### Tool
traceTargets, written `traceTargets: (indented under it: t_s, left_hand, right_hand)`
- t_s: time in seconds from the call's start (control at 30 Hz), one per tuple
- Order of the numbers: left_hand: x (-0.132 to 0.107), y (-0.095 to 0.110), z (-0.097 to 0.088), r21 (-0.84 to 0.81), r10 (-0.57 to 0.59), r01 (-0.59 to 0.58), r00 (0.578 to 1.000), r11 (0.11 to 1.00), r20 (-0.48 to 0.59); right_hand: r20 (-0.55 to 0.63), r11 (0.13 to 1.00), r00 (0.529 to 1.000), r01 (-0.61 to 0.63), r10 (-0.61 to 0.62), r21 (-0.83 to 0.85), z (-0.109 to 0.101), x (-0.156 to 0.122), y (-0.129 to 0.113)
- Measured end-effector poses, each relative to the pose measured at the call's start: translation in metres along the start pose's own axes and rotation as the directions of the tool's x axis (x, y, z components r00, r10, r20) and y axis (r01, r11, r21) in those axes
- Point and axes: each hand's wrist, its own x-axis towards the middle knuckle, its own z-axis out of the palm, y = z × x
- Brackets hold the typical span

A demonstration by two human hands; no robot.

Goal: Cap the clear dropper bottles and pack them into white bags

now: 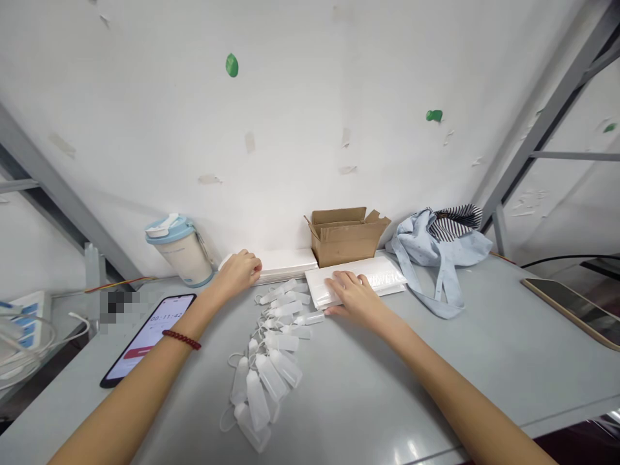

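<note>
My right hand (359,298) rests on a stack of clear plastic bags (385,276), fingers on top and thumb at its near edge. My left hand (238,274) is at the left end of a low white stack (288,259), perhaps paper or cards. Its fingers are curled, and whatever is between them is hidden. Between my forearms lie several small translucent squeeze bottles (272,376) with white caps and loop straps. They form a loose row running from the white stack toward me.
An open cardboard box (346,242) stands against the wall, with a light blue cloth bag (438,248) to its right. At left are a lidded cup (181,252), a phone showing a timer (150,336) and a power strip (26,326). Another phone (576,310) lies far right.
</note>
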Motion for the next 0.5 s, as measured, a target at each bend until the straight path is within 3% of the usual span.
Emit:
traceTargets:
  t_s: [0.13,0.27,0.37,0.5]
  left_hand:
    - [-0.018,0.022,-0.013,0.060,0.030,-0.022,0.989,0.998,-0.142]
    - [-0.043,0.050,-0.022,0.083,0.081,-0.061,0.960,0.995,-0.266]
    - [-0.059,0.068,-0.024,0.155,0.205,-0.148,0.859,0.977,-0.469]
    - [-0.070,0.089,-0.023,0.242,0.360,-0.268,0.748,0.933,-0.558]
  right_hand:
    - [-0.084,0.999,0.996,-0.042,0.042,0.004,0.001,0.001,-0.003]
    - [-0.269,0.990,0.955,-0.138,0.128,-0.017,-0.007,0.003,-0.009]
    - [-0.367,0.991,0.922,-0.134,0.123,-0.005,-0.016,0.001,-0.016]
    - [-0.368,0.995,0.929,-0.071,0.042,-0.065,-0.019,-0.003,-0.026]
